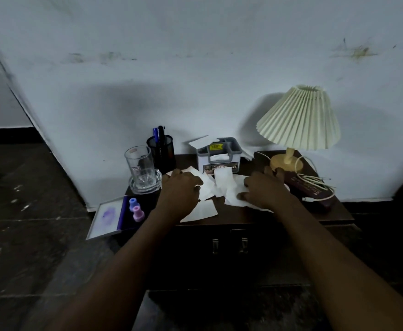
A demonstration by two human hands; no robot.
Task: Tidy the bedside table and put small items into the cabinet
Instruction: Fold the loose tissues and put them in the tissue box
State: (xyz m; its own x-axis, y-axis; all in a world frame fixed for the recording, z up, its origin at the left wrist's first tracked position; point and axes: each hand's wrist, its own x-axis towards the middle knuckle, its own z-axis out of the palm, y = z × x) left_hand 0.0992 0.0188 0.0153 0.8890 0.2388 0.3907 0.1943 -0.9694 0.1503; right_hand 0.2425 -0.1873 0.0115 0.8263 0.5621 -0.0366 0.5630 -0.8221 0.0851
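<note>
Several white tissues (219, 185) lie scattered across the middle of the dark bedside table (291, 217). My left hand (180, 189) rests palm down on the left tissues, fingers curled over them. My right hand (265, 187) presses on the right tissues, fingers spread. Behind the tissues stands a grey and white organiser box (218, 156) with paper in it. Two small plastic pieces, blue (133, 202) and pink (138, 213), sit at the left front. The cabinet doors (229, 244) below are closed, with two metal handles.
A glass mug on a glass dish (142, 169) and a black mesh pen holder (162, 149) stand at the back left. A framed picture (107, 217) overhangs the left edge. A pleated lamp (299, 120), a white cable (315, 181) and a dark red box (315, 194) fill the right.
</note>
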